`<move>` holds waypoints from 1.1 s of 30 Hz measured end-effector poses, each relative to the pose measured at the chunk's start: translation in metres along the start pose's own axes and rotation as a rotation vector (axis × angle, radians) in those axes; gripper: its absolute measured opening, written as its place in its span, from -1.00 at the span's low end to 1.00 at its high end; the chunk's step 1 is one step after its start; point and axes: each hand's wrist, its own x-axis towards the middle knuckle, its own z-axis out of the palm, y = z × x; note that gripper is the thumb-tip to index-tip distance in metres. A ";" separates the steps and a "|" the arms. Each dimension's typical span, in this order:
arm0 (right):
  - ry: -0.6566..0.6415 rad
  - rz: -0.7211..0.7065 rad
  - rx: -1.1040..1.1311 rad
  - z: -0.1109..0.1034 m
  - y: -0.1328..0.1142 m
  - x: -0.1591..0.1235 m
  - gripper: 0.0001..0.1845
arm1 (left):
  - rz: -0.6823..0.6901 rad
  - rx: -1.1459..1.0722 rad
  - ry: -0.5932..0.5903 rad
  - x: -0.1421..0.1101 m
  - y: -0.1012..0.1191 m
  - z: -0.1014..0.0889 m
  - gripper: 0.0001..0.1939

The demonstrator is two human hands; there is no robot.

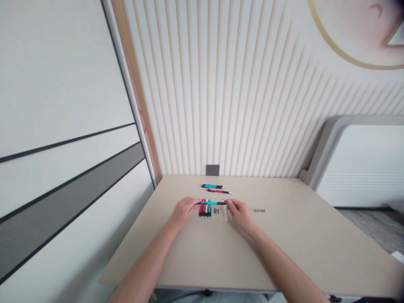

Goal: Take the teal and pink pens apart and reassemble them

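A blue ballpoint pen (212,203) with black ends is held level above the table between both hands. My left hand (187,209) is closed on its left end. The fingers of my right hand (237,210) pinch the right end. Just below the pen lies a row of pen barrels (205,211) in red, white and blue with black parts. Small dark pieces (216,211) sit to the right of that row. Thin whitish tubes (225,214) lie beside my right hand, which partly hides them. Farther right are several small grey pieces (259,210), perhaps springs.
Toward the back of the beige table (202,256) lie blue and black pens (213,186) and a red and black pen (219,191). Behind them a dark socket (212,170) is set in the ribbed wall. A white cabinet (63,168) stands left, and a padded headboard (362,164) right.
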 end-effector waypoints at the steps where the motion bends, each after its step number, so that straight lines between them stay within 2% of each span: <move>1: -0.003 0.006 -0.014 0.000 0.000 0.000 -0.45 | 0.010 0.006 -0.001 0.000 0.000 0.000 -0.78; 10: -0.014 0.039 -0.159 0.001 0.007 0.000 -0.47 | 0.080 0.019 -0.014 -0.001 -0.003 0.003 -0.74; 18: -0.014 0.042 -0.188 0.001 0.007 -0.001 -0.47 | -0.001 -0.051 -0.040 -0.002 -0.005 0.004 -0.76; 25: 0.058 -0.016 -0.170 -0.003 0.002 -0.003 -0.56 | -0.056 -0.096 -0.099 -0.003 -0.004 0.007 -0.80; 30: 0.094 -0.056 -0.091 -0.001 -0.001 -0.004 -0.64 | -0.129 -0.144 -0.082 0.000 0.000 0.005 -0.79; 33: 0.106 -0.065 -0.059 0.000 -0.003 -0.003 -0.60 | -0.153 -0.159 -0.062 0.001 0.001 0.004 -0.78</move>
